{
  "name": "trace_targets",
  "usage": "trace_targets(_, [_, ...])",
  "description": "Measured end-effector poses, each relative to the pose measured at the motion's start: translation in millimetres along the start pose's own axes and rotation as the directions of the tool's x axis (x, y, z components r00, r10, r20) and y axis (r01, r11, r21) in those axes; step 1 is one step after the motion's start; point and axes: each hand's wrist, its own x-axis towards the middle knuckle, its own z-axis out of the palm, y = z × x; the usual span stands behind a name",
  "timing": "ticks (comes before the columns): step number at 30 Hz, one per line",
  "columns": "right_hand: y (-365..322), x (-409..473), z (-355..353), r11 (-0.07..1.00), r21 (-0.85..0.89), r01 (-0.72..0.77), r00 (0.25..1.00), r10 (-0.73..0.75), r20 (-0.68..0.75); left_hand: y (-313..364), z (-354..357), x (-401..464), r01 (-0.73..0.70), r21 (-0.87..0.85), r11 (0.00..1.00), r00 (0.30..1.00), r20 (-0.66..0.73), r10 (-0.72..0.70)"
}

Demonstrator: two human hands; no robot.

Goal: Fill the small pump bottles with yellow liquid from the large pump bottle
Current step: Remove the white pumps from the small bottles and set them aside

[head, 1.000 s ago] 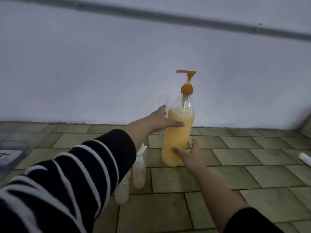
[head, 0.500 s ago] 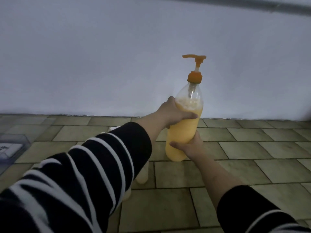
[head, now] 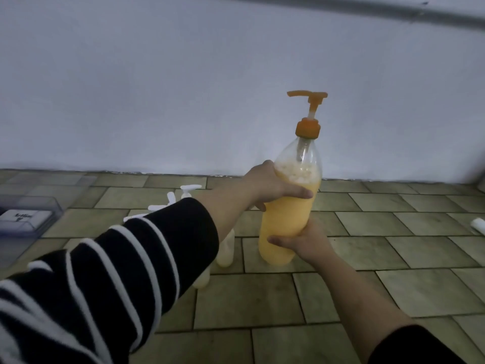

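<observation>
The large pump bottle [head: 287, 216] stands upright on the tiled surface, clear plastic, mostly full of yellow liquid with foam on top, and capped by an orange pump. My left hand [head: 267, 186] grips its upper body just below the shoulder. My right hand [head: 301, 241] grips its lower part from the right. Several small pump bottles [head: 225, 252] with white pump heads stand left of it, mostly hidden behind my left forearm and striped sleeve.
A clear plastic box [head: 25, 218] with a label sits at the far left. A white cylindrical object [head: 479, 224] lies at the right edge. A pale wall rises right behind the tiled surface [head: 393, 258].
Both hands have closed on the large bottle; a second ago they were just reaching its sides. The small bottles are now more covered by my left arm.
</observation>
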Motion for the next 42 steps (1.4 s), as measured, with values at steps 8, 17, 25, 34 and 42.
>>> trace_targets(8, [5.4,-33.1,-4.4,0.998,-0.056,-0.002,1.000,0.003,0.011,-2.7,7.7,-32.4,0.012,0.041,0.999,1.000,0.021,-0.013])
trace_targets(17, [3.3,-42.4,-0.2,0.997,-0.029,-0.071,0.997,0.071,-0.013,-13.8,-24.2,-65.4,-0.083,-0.010,0.996,0.989,-0.120,0.082])
trace_targets(25, [-1.6,-89.5,8.3,0.900,-0.292,-0.323,0.946,0.300,-0.123,-110.6,-39.7,-172.2,-0.245,-0.180,0.953,0.708,-0.704,0.049])
trace_targets(34, [-82.4,-91.6,103.7,0.975,-0.091,0.204,0.970,-0.189,0.151,-198.6,32.7,-137.9,0.076,-0.179,0.981,0.847,-0.508,-0.158])
trace_targets(42, [-85.7,-79.2,124.1,0.919,-0.200,0.339,0.941,-0.333,0.064,-192.0,39.1,-108.3,-0.144,-0.120,0.982,0.806,-0.590,0.046])
